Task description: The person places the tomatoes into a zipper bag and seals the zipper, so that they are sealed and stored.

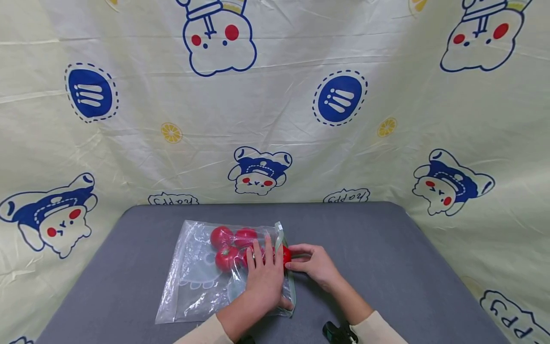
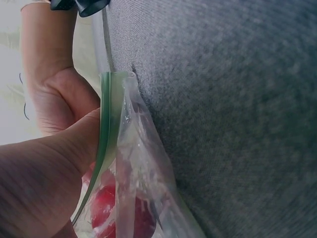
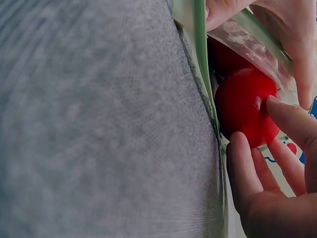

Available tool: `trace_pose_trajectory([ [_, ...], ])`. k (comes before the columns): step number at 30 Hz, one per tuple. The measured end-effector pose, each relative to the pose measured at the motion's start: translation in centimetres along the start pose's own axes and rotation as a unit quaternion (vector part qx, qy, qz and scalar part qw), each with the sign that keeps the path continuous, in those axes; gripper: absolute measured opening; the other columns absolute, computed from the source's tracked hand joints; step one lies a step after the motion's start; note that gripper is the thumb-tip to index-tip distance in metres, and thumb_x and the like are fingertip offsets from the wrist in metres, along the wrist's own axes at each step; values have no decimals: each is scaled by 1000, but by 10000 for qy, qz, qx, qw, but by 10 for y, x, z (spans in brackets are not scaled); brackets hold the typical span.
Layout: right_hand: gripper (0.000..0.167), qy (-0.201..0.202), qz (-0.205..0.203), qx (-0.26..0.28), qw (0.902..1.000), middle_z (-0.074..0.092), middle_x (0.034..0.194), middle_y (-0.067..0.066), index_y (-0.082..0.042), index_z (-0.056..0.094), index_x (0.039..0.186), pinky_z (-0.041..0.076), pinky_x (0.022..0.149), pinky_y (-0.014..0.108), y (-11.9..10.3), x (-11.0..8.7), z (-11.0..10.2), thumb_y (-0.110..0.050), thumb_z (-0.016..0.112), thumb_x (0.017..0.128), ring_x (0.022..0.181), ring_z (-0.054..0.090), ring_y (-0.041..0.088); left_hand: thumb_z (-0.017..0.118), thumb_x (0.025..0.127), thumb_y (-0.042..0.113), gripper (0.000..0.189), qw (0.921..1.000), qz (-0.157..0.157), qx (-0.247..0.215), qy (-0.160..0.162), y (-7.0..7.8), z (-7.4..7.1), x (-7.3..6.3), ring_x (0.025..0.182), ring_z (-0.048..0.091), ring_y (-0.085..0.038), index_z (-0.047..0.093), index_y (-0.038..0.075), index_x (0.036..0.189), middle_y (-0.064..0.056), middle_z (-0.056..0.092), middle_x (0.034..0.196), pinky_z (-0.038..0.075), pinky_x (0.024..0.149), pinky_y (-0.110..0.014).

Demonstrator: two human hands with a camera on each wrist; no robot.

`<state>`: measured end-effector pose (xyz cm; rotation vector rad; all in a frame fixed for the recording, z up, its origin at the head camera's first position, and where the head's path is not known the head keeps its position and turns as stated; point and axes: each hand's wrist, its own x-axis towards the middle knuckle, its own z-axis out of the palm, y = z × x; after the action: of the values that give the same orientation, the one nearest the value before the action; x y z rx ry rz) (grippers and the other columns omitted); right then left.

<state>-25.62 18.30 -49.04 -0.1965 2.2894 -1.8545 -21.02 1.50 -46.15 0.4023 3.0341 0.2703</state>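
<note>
A clear zip bag (image 1: 189,296) with a green-edged mouth lies on the table, its opening toward the right. Inside it are several red tomatoes (image 1: 222,237). My left hand (image 1: 264,282) rests over the mouth end, fingers straight and spread on the upper film. In the right wrist view, the left thumb (image 3: 223,11) is at the lower green rim, and the mouth gapes between thumb and fingers. My right hand (image 1: 315,265) holds a tomato (image 3: 247,106) right at the mouth, thumb on one side and fingertips on the other. Another tomato sits just behind it, partly hidden by film.
The grey table (image 1: 365,229) extends around the bag on all sides. A patterned pale sheet (image 1: 279,105) hangs behind it and down the sides. A black wrist device (image 1: 339,332) shows by the right sleeve (image 1: 378,329).
</note>
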Motion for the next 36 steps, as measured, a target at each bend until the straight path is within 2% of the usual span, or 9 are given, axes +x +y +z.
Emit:
trace_pose_trajectory([
  [12, 47, 179, 81, 60, 9998, 74, 114, 25, 7, 67, 125, 62, 80, 29, -2, -1, 3, -6, 85, 83, 88, 76, 18, 97, 56, 51, 132, 9999, -27, -131, -52, 1, -1, -1, 156, 9, -52, 26, 14, 162, -17, 15, 172, 12, 126, -65],
  [19, 48, -70, 200, 685, 9974, 70, 124, 29, 14, 59, 130, 62, 85, 34, -1, 0, 3, -3, 77, 90, 96, 76, 17, 96, 57, 53, 131, 10000, -10, -10, -46, 0, -2, -1, 156, 11, -52, 28, 14, 161, -16, 16, 172, 12, 126, -65],
  [27, 42, -284, 377, 1391, 9892, 69, 125, 29, 17, 52, 132, 61, 89, 38, -1, 2, 6, 3, 67, 96, 99, 76, 21, 95, 56, 56, 132, 10000, 37, -77, -43, -2, -2, -1, 156, 9, -52, 27, 14, 161, -16, 14, 172, 10, 126, -65],
  [32, 38, -479, 278, 1439, 9880, 68, 127, 30, 19, 49, 133, 60, 92, 38, -2, 3, 8, 4, 60, 100, 102, 75, 19, 95, 55, 57, 132, 10000, 58, -34, -20, -2, -2, -1, 156, 10, -51, 28, 14, 161, -16, 14, 172, 11, 126, -65],
  [36, 39, -445, 282, 1435, 9882, 67, 127, 30, 19, 49, 134, 59, 93, 38, -2, 2, 7, 3, 60, 100, 102, 75, 18, 95, 55, 57, 132, 10000, 56, -29, -32, -2, 0, 0, 156, 11, -51, 28, 14, 161, -17, 14, 172, 12, 126, -65],
])
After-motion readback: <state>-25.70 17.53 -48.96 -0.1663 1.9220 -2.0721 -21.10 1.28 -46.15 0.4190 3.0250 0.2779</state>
